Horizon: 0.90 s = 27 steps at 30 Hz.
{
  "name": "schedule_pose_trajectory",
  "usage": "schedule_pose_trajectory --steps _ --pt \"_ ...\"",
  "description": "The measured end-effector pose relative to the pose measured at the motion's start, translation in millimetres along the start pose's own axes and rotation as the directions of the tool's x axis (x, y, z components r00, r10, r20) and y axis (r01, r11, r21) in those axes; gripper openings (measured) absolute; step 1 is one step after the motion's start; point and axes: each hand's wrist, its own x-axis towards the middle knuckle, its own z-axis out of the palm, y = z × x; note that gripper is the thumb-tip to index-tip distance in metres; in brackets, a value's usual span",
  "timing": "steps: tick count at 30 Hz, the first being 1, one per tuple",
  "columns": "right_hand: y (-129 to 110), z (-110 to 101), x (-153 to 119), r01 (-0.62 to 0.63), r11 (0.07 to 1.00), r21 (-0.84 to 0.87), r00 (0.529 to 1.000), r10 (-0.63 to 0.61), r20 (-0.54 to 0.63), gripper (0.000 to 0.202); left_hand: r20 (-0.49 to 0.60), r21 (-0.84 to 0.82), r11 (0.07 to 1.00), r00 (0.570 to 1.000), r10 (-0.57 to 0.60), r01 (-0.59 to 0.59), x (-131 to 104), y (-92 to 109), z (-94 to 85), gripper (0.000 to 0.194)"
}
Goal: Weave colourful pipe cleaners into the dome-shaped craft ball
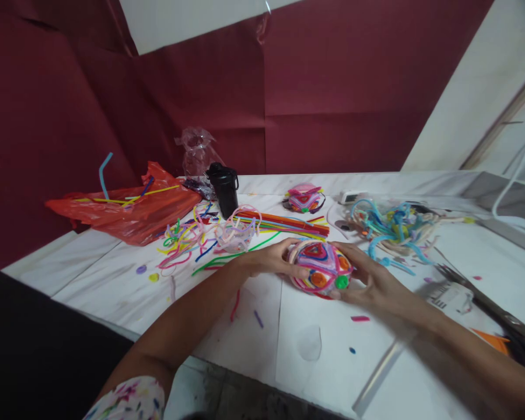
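Both hands hold a round craft piece (318, 262) covered in coiled, fuzzy pipe cleaners in pink, lilac, orange and blue, with a green coil near its lower right. My left hand (282, 259) grips its left side, thumb across the front. Curved around the right side are the fingers of my right hand (367, 277). The piece is at or just above the table; its underside is hidden. Behind it rests a similar, smaller-looking decorated piece (305, 198). A bundle of straight pipe cleaners (284, 224), mostly red, orange and yellow, lies just beyond my left hand.
Large scissors (503, 315) lie at the right beside a translucent stick (382, 373). Tangled blue pipe cleaners (389, 227) are piled behind my right hand. A black lidded bottle (224, 189) and a red plastic bag (135, 210) stand left. Small scraps dot the white table (254, 361).
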Motion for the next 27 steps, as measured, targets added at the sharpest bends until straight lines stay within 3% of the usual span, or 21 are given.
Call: schedule_pose_trajectory --steps 10,14,17,21,27 --pt "11.5 3.0 3.1 0.162 0.956 -0.245 0.987 -0.154 0.053 0.077 -0.005 0.014 0.993 0.993 0.116 -0.116 -0.6 -2.2 12.1 0.11" --pt "15.0 9.2 4.8 0.267 0.911 -0.314 0.962 -0.272 0.03 0.08 -0.033 0.06 0.983 0.984 0.175 -0.173 1.0 -3.9 10.9 0.117" --pt "18.4 17.2 4.9 0.3 0.893 -0.335 0.946 -0.323 -0.012 0.088 -0.066 0.179 0.96 0.971 0.228 -0.214 0.7 -5.1 7.4 0.119" --pt "20.9 27.2 1.2 0.268 0.899 -0.345 0.954 -0.299 -0.038 0.094 -0.127 0.414 0.886 0.95 0.284 -0.209 -1.8 -6.1 3.1 0.116" --pt "14.4 31.7 -4.9 0.281 0.87 -0.405 0.941 -0.332 -0.059 0.09 -0.14 0.476 0.853 0.939 0.315 -0.215 -4.6 -3.1 8.8 0.111"
